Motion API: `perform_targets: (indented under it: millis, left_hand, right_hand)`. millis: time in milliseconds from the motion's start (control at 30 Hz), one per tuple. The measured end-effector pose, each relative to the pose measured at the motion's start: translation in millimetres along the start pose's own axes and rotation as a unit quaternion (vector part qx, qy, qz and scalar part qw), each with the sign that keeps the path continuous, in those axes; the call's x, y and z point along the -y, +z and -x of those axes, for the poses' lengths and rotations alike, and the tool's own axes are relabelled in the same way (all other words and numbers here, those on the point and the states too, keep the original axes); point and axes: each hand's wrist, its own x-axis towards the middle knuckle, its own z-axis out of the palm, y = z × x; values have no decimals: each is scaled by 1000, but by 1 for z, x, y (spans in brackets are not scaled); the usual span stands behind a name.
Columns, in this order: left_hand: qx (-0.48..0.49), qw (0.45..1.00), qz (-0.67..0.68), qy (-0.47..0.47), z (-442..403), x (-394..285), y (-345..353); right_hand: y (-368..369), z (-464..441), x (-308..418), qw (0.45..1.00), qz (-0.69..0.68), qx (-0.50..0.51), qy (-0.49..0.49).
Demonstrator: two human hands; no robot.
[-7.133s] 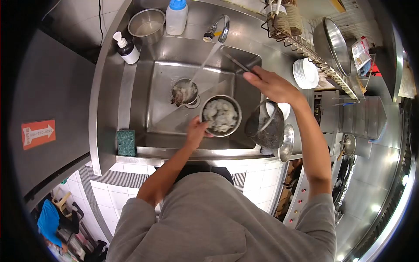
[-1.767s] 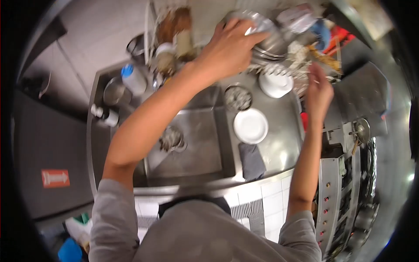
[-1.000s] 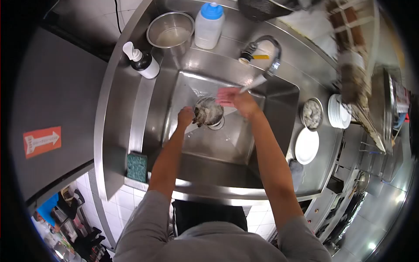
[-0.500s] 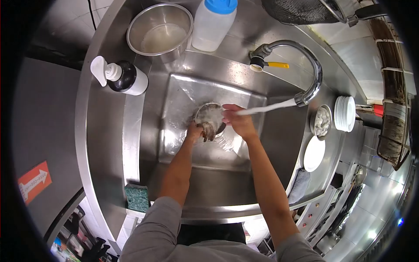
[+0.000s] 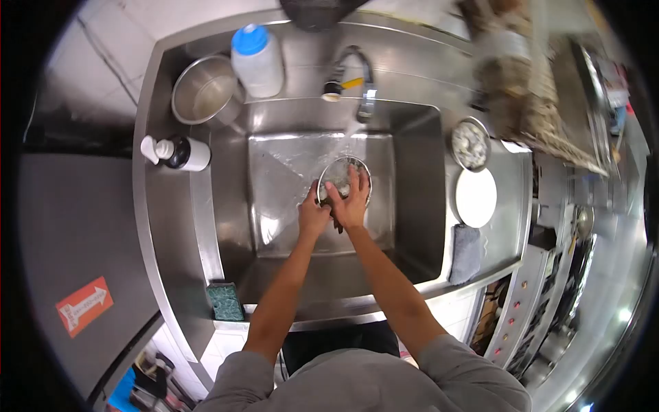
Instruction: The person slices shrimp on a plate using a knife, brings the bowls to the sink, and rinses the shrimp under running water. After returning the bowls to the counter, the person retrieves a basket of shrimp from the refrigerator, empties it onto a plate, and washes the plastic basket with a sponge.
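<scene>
Status: mid-job, I'd say. Left fingers (image 5: 313,195) grip the near-left side of the steel bowl (image 5: 366,180), down inside the sink (image 5: 288,165). Right fingers (image 5: 355,182) are spread into the bowl, thumb apart, over the pale wet contents (image 5: 342,187). Can't tell if they pinch any of it. Some dark bits (image 5: 338,226) stick out at the near side, below my hands. Can't identify them from here.

Tap (image 5: 366,103) looks to be running; the blurred stream (image 5: 352,129) comes down toward the bowl's far edge.

Done, as far as it shows: second bowl (image 5: 471,145) stands on the worktop (image 5: 504,226) right of the sink, with whitish pieces in it, out of the water. I read that as a portion already dealt with. White plate (image 5: 476,198) sits just by it, nothing on it.

Left: the bowl in my hands. It has contents in it, it's in the sink, and I'm working at it, so this portion isn't finished. How much of it is through, can't tell; fingers and blur cover most of it.
</scene>
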Motion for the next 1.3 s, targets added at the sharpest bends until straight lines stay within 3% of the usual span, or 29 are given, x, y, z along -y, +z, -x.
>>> perform_targets:
  millis: [67,100,167,200,333,500,700,733,767,800,833,900,933,967,1033,1167,1200,1300]
  left_hand:
    - [-60,961,-214,166,24,-38,10]
    - [-48,958,-220,177,38,-68,13]
    - [4,957,-268,107,69,-116,20]
    - [-27,940,-229,252,71,-108,23]
    - [-29,889,-272,367,102,-155,31]
    - [-43,837,-354,415,144,-200,43]
    - [-111,760,-407,495,175,-215,51]
    - [-115,759,-410,493,179,-217,54]
    - [-120,831,-369,398,182,-221,58]
    - [-128,890,-319,299,182,-225,58]
    - [-142,888,-320,300,175,-220,54]
    - [-85,949,-112,283,148,-194,40]
    - [-91,960,-86,251,139,-188,37]
    - [-103,958,-87,252,128,-181,30]
    - [-108,974,-89,177,109,-174,21]
    - [-163,966,-101,173,81,-168,11]
    - [-178,964,-134,148,78,-173,8]
    - [-186,957,-157,158,62,-183,4]
  right_hand:
    - [-18,3,15,996,-70,-53,30]
    - [-27,2,23,985,-139,-91,49]
    - [-48,3,42,973,-181,-121,72]
    - [-55,3,48,967,-204,-141,56]
    - [-88,1,76,941,-272,-196,41]
    - [-113,-3,97,887,-387,-251,-28]
    - [-142,-1,114,862,-433,-253,-72]
    - [-145,-1,115,827,-515,-222,-42]
    - [-148,-1,118,784,-593,-186,-13]
    - [-153,-2,118,778,-608,-161,12]
    - [-147,-5,112,775,-615,-149,7]
    - [-126,-13,96,804,-588,-81,39]
    - [-122,-15,92,870,-482,-96,33]
    - [-110,-19,87,869,-487,-85,29]
    - [-85,-33,77,810,-581,4,78]
    - [-81,-52,90,739,-645,90,173]
    - [-75,-57,93,691,-688,101,196]
    - [-64,-74,97,664,-707,101,222]
